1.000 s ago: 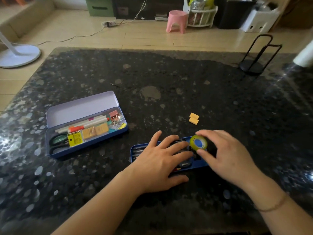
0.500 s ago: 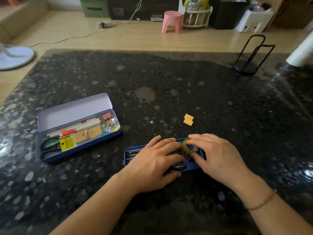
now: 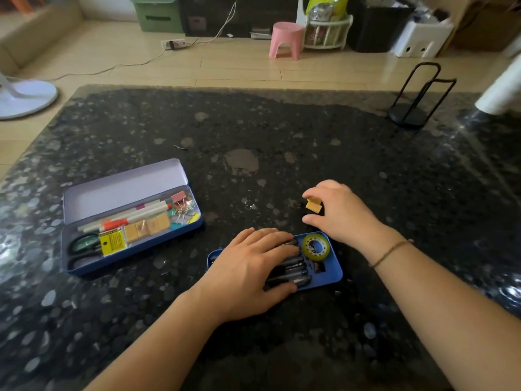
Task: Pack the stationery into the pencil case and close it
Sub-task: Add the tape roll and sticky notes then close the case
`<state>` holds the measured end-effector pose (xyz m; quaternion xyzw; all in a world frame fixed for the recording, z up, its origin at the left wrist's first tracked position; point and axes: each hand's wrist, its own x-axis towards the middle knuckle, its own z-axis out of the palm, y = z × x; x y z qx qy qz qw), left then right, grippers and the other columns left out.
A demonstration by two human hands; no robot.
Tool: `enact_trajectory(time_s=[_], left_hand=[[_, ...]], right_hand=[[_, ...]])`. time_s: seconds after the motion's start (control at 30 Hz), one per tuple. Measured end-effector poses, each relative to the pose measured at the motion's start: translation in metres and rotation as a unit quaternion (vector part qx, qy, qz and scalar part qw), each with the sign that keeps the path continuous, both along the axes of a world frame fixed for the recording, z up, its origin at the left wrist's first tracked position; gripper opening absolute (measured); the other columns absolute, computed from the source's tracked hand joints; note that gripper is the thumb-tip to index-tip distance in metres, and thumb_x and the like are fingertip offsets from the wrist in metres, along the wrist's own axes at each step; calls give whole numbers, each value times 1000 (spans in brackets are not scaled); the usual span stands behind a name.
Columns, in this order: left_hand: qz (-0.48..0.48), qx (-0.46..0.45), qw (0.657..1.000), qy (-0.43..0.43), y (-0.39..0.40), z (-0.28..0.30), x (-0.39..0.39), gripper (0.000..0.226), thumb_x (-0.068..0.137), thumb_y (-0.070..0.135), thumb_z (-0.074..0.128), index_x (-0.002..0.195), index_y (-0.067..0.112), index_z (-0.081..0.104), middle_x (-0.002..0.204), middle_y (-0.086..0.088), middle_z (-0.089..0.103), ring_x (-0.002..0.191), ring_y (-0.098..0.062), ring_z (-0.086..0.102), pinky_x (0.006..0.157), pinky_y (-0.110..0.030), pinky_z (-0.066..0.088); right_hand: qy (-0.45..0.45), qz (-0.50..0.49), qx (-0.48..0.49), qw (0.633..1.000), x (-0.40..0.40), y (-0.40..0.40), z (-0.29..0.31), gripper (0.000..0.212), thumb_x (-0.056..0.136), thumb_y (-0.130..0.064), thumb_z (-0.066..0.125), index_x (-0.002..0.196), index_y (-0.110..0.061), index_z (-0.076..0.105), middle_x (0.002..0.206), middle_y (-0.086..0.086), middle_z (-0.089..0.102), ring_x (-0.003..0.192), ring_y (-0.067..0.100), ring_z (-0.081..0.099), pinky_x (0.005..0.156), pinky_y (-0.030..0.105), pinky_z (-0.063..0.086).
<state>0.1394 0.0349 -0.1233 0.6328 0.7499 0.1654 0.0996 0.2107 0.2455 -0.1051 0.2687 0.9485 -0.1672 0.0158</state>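
My right hand point(image 3: 342, 214) pinches the orange block point(image 3: 313, 205), just beyond the tray point(image 3: 332, 273) under my flat, relaxed left hand point(image 3: 251, 266). Next I judge: lift it back beside the tape point(image 3: 315, 246).

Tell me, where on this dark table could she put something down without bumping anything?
Bare stone lies across the far table, between the open pencil case and the black wire stand. It is crowded near the blue tray, where both hands work.
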Motion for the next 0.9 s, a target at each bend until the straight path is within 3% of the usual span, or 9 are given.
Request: enact_trajectory(time_s=[0.13,0.27,0.37,0.43,0.53,0.6,0.67,0.77,0.9], left_hand=[[-10,-39,999,13,1,0,0,74,82,69,50,145,40,26,156,16,21,144,-6,14,119,-37,13],[-7,-72,997,8,4,0,4,78,88,68,42,150,41,3,160,19,-5,146,-4,-7,120,-40,-1],[23,-97,995,5,4,-2,7,85,89,71,30,148,36,-18,156,19,-24,143,-3,-21,120,-42,-6],[34,-111,993,24,3,-4,7,89,86,76,26,147,33,-22,155,17,-27,142,-5,-23,119,-43,-8],[29,-126,990,63,3,-8,7,94,82,82,20,148,29,-23,155,13,-27,143,-9,-25,119,-46,-7],[22,-128,988,81,2,-11,9,96,81,83,18,148,27,-23,156,10,-27,143,-12,-26,119,-49,-6],[22,-130,987,90,3,-12,10,97,81,84,17,148,26,-23,155,9,-29,142,-13,-28,118,-50,-6],[21,-139,985,98,4,-13,11,98,81,85,17,147,25,-25,154,8,-33,141,-14,-31,118,-51,-8],[24,-138,986,90,3,-11,11,101,79,86,19,146,27,-27,153,9,-34,141,-15,-32,117,-52,-9]], right_hand=[[-20,49,66,996,1,5,0,16,91,-23,55,106,-21,61,108,0,55,91,17,55,75,34,52],[-1,67,104,992,19,19,-7,19,91,-16,49,105,-17,63,105,2,60,94,18,56,78,35,52],[86,34,73,993,43,24,-8,20,91,-8,51,104,-10,67,105,0,59,91,14,56,79,24,48],[163,14,39,986,59,16,0,19,88,-5,56,99,-12,69,99,-5,58,86,6,55,75,12,44],[206,75,-65,974,75,-15,12,23,84,-3,64,99,-19,70,96,-11,63,92,-1,58,81,7,43],[179,148,-90,968,81,-34,7,25,84,-4,64,103,-20,69,100,-11,64,96,-2,58,85,10,44],[152,202,-55,966,86,-44,-6,29,84,-3,64,107,-20,66,103,-8,65,97,-2,56,87,16,48],[148,205,3,968,89,-45,-17,27,82,-9,64,106,-21,67,100,-5,67,95,3,55,80,27,54],[169,192,98,962,87,-43,-16,17,82,-19,66,98,-23,70,93,-8,67,89,12,54,70,32,49]])
